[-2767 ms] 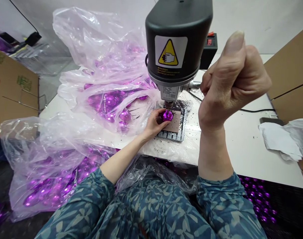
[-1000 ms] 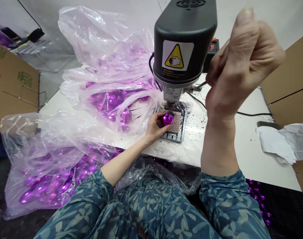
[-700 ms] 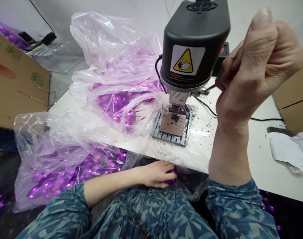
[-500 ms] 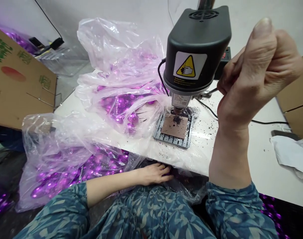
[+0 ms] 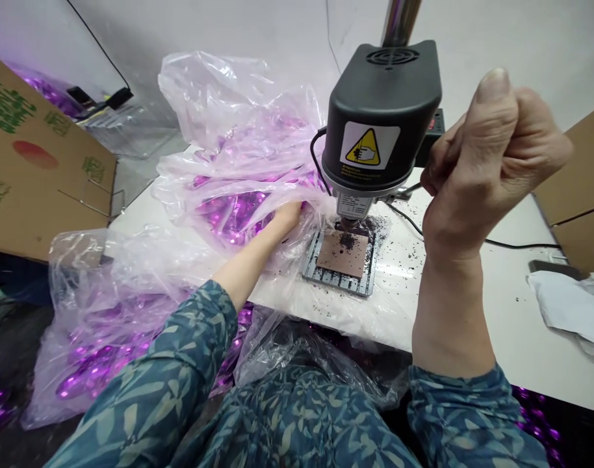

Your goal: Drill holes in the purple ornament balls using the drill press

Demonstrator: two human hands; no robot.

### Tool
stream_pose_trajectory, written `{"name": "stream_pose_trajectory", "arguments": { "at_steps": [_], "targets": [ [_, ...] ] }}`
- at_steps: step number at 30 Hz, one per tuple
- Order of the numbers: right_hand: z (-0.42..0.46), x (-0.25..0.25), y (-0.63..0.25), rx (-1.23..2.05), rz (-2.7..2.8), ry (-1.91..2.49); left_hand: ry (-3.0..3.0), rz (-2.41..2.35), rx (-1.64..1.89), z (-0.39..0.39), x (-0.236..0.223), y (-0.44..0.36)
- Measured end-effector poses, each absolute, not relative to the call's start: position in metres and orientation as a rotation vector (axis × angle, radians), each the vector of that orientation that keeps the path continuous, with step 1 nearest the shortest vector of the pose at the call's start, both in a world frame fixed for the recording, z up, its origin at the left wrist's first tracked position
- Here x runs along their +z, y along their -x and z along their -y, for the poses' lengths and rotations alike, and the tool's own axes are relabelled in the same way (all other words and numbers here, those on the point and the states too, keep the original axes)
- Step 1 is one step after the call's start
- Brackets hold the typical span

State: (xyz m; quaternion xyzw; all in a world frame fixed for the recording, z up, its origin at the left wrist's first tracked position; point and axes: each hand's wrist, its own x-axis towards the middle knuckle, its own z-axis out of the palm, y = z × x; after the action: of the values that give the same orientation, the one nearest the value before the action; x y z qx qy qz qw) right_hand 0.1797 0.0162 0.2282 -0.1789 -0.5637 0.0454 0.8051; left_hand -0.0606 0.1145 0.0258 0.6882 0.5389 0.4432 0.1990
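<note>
My left hand (image 5: 289,213) is in the plastic bag (image 5: 238,153) of purple balls (image 5: 234,213), fingers hidden; I can't tell their grip. My right hand's (image 5: 492,153) fingers clench the lever (image 5: 413,188).

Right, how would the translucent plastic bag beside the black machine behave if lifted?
The plastic bag is probably floppy, since it lies in loose creases. The purple balls inside look rounded, so they would likely roll and shift. The bag's gloss suggests a slippery grip.
</note>
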Motion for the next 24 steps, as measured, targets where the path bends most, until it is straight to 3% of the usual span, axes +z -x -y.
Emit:
{"name": "stream_pose_trajectory", "arguments": {
  "at_steps": [6, 12, 24],
  "targets": [
    [-0.015, 0.229, -0.177, 0.06, 1.202, 0.382, -1.63, -1.712, 1.104, -0.052, 0.029, 0.06],
    [-0.019, 0.229, -0.174, -0.012, 1.178, 0.392, -1.185, -1.117, 1.281, 0.013, 0.023, 0.046],
    [-0.004, 0.231, -0.179, 0.142, 1.259, 0.469, -1.18, -1.079, 1.301, 0.009, 0.007, -0.002]
  ]
}}
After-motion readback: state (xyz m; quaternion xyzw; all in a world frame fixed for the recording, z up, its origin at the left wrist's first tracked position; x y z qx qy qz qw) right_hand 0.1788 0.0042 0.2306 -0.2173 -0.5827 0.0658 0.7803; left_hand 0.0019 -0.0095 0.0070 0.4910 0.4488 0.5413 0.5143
